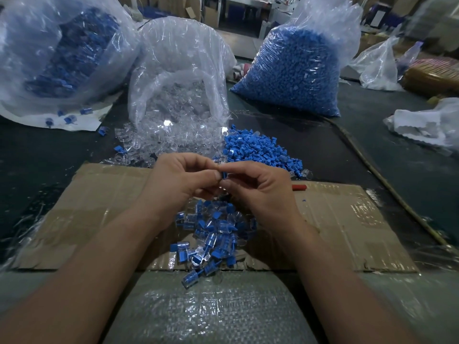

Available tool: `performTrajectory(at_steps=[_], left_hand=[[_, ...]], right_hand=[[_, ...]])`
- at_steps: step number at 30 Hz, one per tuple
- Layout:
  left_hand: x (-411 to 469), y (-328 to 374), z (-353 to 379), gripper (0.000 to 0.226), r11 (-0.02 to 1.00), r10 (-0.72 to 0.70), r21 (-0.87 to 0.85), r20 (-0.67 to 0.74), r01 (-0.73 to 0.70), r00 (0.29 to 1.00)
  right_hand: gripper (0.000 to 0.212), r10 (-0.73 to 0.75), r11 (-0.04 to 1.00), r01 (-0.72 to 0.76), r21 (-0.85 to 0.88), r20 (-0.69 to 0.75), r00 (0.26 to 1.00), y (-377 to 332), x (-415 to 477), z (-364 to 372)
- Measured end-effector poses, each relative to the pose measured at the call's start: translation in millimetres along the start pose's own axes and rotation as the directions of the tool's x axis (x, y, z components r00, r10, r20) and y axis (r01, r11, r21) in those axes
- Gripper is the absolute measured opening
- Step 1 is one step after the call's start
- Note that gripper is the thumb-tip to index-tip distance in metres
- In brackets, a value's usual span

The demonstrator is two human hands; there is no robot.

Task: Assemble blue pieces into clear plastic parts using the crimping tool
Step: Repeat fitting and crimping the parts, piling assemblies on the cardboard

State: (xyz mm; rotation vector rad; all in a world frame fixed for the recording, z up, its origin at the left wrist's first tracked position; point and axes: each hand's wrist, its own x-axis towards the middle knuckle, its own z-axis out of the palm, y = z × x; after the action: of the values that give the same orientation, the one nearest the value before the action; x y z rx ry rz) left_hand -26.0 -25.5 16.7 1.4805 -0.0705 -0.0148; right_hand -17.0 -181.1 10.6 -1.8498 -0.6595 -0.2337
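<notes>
My left hand (181, 177) and my right hand (258, 187) meet above the cardboard sheet (99, 207). Between their fingertips sits a small blue piece (224, 174), pinched from both sides; a clear part around it is hard to make out. Below the hands lies a heap of joined blue-and-clear parts (211, 237). Loose clear parts (159, 142) spill from an open bag just beyond the hands, and a pile of loose blue pieces (258, 147) lies to their right. No crimping tool is visible.
A full bag of blue pieces (293, 70) stands at the back right, a bag of joined parts (62, 58) at the back left. A red stick (298, 187) lies on the cardboard's far edge. Crumpled plastic bags (422, 125) sit at the right. A woven sack (211, 311) covers the near edge.
</notes>
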Motion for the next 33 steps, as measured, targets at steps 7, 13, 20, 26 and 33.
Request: performTrajectory(at_steps=[7,13,20,26,33], left_hand=[[0.5,2.1,-2.5,0.012,0.987,-0.095,-0.123,0.059,0.102,0.994],[0.5,1.0,-3.0,0.008,0.988,-0.099,-0.113,0.068,0.106,0.993],[0.8,-1.8,-2.6,0.011,0.995,-0.07,-0.07,0.05,0.074,0.996],[3.3,-5.5,-4.3,0.01,0.998,-0.022,-0.058,0.027,0.024,0.999],[4.3,-7.0,-5.5,0.01,0.998,0.003,-0.067,-0.009,-0.003,1.0]], right_hand=[[0.036,-0.019,0.998,0.017,-0.063,-0.026,0.999,3.4,-0.4,-1.6],[0.036,-0.022,0.997,0.02,-0.068,-0.024,0.999,4.5,-0.6,-2.2],[0.036,-0.058,0.996,0.058,-0.073,-0.001,0.998,3.5,-1.4,-2.1],[0.036,0.121,0.986,-0.122,-0.115,-0.009,0.993,1.9,2.9,-13.7],[0.028,0.477,0.798,-0.454,-0.396,-0.046,0.878,14.2,2.3,-68.1]])
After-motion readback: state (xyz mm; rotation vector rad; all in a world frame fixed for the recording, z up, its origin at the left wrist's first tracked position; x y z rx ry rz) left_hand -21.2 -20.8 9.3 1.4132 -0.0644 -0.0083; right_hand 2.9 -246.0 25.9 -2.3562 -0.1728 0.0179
